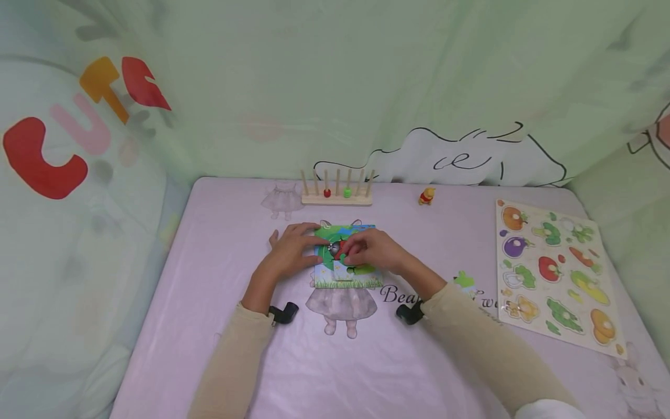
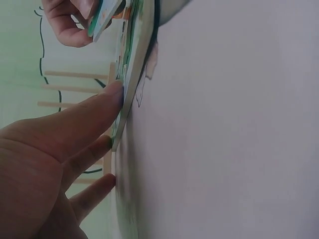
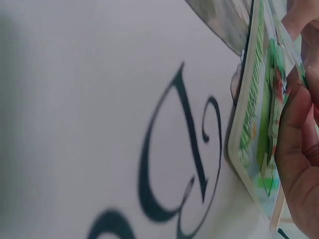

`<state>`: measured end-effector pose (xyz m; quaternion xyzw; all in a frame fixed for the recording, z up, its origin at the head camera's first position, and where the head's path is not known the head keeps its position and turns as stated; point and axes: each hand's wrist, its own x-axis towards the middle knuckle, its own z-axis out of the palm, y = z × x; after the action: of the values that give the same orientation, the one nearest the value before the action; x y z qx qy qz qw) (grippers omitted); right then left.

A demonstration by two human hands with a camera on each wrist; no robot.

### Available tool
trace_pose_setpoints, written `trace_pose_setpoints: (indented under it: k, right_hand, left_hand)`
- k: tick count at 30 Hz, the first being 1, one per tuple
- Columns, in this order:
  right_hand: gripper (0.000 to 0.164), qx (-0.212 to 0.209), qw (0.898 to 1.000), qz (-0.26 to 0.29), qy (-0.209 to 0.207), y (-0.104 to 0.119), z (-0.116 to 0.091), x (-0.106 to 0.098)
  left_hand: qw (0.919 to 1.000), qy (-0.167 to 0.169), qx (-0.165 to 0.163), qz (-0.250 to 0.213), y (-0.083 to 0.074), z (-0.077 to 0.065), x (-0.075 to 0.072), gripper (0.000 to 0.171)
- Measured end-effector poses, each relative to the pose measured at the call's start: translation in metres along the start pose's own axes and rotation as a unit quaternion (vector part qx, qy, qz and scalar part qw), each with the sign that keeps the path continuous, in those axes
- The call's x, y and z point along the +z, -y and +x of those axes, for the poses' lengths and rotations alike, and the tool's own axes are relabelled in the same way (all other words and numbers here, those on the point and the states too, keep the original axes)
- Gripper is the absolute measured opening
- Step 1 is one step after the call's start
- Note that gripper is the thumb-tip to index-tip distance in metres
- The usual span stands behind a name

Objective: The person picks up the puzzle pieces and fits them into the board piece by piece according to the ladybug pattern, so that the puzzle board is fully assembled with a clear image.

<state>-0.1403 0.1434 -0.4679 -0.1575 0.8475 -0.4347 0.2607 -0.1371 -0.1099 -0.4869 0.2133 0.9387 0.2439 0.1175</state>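
Note:
A small wooden jigsaw board [image 1: 325, 281] with a ladybug picture lies on the table between the hands. My left hand [image 1: 291, 251] rests at its left side, fingers spread. In the left wrist view the thumb [image 2: 102, 107] presses on the board's edge. My right hand [image 1: 378, 251] is over the board, pinching a thin jigsaw piece [image 2: 103, 21] between thumb and fingertips. That piece is tilted above the board, clear of its surface in the left wrist view. Other pieces [image 3: 273, 94] lie on the board. The right fingers hide part of the picture.
A wooden peg rack [image 1: 337, 201] with a red and a green bead stands behind the board. A small bear figure [image 1: 426, 196] is to its right. A vegetable puzzle board [image 1: 534, 273] lies at the far right. A loose green piece [image 1: 463, 280] lies by the right forearm.

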Motion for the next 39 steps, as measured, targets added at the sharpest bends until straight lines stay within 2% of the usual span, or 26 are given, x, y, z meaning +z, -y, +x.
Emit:
trace_pose_setpoints:
  k: [5,12,20,31,39]
  right_hand:
    - [0.017,0.009,1.000,0.011,0.007,0.003,0.002,0.004]
    - [0.021,-0.003,1.000,-0.015,0.005,0.009,0.004,0.009]
    - [0.020,0.001,1.000,-0.021,0.012,0.016,0.006,0.012]
    - [0.016,-0.001,0.998,-0.067,0.005,0.016,0.010,0.017]
    - [0.016,0.001,0.998,-0.066,0.000,0.015,0.012,0.021]
  left_hand:
    - [1.0000,0.001,-0.001,0.000,-0.002,0.000,-0.001,0.042]
    - [0.9999,0.008,-0.006,0.006,-0.003,0.000,-0.001,0.042]
    - [0.9999,0.014,-0.008,0.006,-0.003,0.001,-0.002,0.042]
    - [0.9997,0.021,-0.008,0.010,-0.004,0.002,-0.004,0.041]
    - [0.9996,0.022,-0.012,0.010,-0.002,0.002,-0.004,0.042]
